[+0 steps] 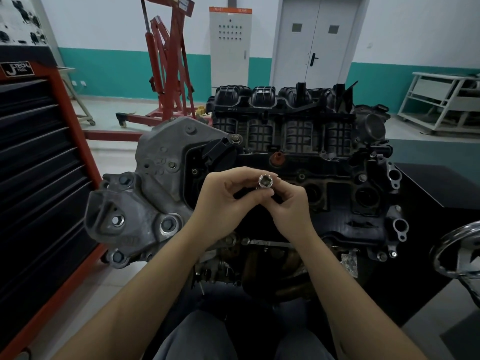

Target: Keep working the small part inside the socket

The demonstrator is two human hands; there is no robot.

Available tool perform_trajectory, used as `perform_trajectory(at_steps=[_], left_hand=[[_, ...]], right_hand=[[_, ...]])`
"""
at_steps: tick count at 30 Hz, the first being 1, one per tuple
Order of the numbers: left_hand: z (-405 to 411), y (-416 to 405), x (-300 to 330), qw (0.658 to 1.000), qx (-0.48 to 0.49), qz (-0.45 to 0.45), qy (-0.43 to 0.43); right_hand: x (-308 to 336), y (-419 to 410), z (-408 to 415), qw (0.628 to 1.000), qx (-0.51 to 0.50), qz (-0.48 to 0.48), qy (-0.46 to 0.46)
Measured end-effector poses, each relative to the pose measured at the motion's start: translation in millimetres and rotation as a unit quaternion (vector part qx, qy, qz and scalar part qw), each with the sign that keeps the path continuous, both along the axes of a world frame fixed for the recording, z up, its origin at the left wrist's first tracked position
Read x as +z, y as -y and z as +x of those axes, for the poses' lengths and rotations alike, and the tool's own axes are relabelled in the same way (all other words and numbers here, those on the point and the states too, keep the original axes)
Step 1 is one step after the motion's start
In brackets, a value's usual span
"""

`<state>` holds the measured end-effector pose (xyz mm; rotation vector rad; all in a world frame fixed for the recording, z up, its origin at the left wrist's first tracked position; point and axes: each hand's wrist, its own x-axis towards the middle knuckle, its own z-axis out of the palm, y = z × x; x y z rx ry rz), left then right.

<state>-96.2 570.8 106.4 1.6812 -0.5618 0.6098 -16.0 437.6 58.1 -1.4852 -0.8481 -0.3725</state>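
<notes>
Tool chest (39, 178) left of engine (285, 165), hoist (168, 68) behind

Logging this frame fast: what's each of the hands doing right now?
Left hand: pinches the chrome socket.
Right hand: fingers curled round the same socket.

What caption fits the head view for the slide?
Both hands, left hand and right hand, pinch a chrome socket above a car engine beside a red tool cabinet.
</notes>
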Motion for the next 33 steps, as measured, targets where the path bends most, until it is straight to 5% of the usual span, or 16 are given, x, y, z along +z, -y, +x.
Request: perform_trajectory(at_steps=[7,13,18,24,33], left_hand=[[-1.0,0.8,1.4,0.997,0.068,0.038,0.019],[-2.3,-0.6,2.2,0.999,-0.023,0.038,-0.028],[-0.8,1.9,1.2,0.997,0.064,0.033,0.006],[-2.0,-0.2,0.3,0.999,-0.021,0.016,-0.029],[-1.7,1.8,1.2,0.999,0.037,0.023,-0.010]], right_hand=[[-0.9,-0.5,1.3,1.000,-0.001,-0.002,0.006],[-0.6,-1.4,0.1,1.000,0.004,0.003,-0.002],[-2.2,-1.8,1.1,1.000,0.003,0.008,-0.005],[-3.9,-1.2,3.2,1.000,-0.012,-0.001,0.014],[-2.5,-0.9,3.0,1.000,0.014,-0.001,0.021]])
